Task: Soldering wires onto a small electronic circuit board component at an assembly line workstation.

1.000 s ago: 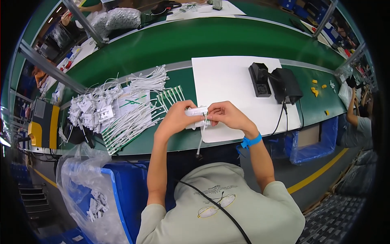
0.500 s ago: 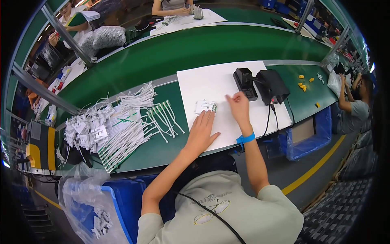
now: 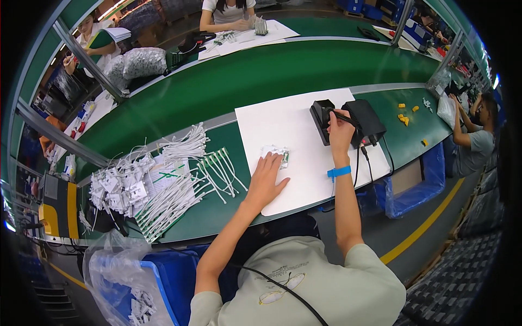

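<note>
The small white bundle in clear wrap (image 3: pixel 275 155) lies on the white sheet (image 3: pixel 293 163), pinned under the left hand (image 3: pixel 265 182), fingers flat and spread. Off to its right, the right hand (image 3: pixel 340 132) grips a black tool handle (image 3: pixel 342 117) at the black station (image 3: pixel 359 122).

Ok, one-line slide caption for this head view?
Left hand presses a small clear packet onto the white sheet while right hand grips a black-handled tool at the black stand.
</note>
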`<action>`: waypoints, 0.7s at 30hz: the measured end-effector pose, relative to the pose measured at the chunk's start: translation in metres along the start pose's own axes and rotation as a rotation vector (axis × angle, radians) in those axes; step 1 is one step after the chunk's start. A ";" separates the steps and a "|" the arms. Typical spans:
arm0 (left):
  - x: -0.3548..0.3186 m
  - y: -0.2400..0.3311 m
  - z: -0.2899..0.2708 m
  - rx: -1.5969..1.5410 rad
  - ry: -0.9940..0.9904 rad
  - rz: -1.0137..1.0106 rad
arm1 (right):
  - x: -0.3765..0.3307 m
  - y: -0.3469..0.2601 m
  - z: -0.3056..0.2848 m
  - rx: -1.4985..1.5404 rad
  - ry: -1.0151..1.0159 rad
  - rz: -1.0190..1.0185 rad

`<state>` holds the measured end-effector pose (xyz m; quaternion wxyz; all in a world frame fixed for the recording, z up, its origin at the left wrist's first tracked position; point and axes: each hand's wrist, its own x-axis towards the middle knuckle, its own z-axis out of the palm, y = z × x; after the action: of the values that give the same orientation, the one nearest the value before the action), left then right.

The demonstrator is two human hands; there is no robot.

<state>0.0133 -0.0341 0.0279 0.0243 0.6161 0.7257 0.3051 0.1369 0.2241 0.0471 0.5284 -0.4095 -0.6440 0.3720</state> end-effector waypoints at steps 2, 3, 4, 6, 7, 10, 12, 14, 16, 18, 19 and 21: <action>0.002 0.000 -0.001 -0.004 0.001 0.001 | 0.006 0.003 -0.003 -0.088 0.004 -0.063; 0.002 0.001 -0.001 -0.010 0.002 0.002 | 0.008 0.005 -0.005 -0.179 0.008 -0.126; 0.003 0.002 -0.001 -0.011 0.001 0.003 | 0.011 0.008 -0.007 -0.180 0.010 -0.126; 0.004 0.003 -0.001 0.024 0.010 0.000 | 0.014 0.000 -0.009 -0.225 0.010 -0.104; 0.005 0.003 -0.001 0.023 0.010 0.000 | 0.014 -0.004 -0.012 -0.226 0.011 -0.103; 0.004 0.003 -0.004 0.025 0.006 -0.018 | 0.005 -0.024 -0.013 -0.186 0.019 0.027; 0.004 0.004 -0.005 0.022 0.001 -0.019 | -0.003 -0.029 -0.017 -0.183 0.152 -0.182; 0.003 0.002 -0.005 0.013 0.003 -0.015 | -0.016 -0.043 -0.026 -0.018 0.185 -0.139; 0.002 0.001 -0.004 0.005 0.005 -0.015 | -0.023 -0.044 -0.032 0.128 0.195 -0.149; 0.004 0.000 -0.004 -0.017 -0.006 -0.034 | -0.031 -0.036 -0.039 0.204 0.158 -0.101; 0.004 -0.002 -0.003 -0.018 -0.007 -0.038 | -0.037 -0.033 -0.042 0.283 0.122 -0.053; 0.006 -0.006 0.001 -0.048 0.061 -0.029 | -0.045 -0.034 -0.042 0.328 0.057 -0.026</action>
<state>0.0065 -0.0289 0.0263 0.0215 0.5953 0.7275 0.3405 0.1786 0.1711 0.0682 0.6108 -0.3198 -0.5648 0.4534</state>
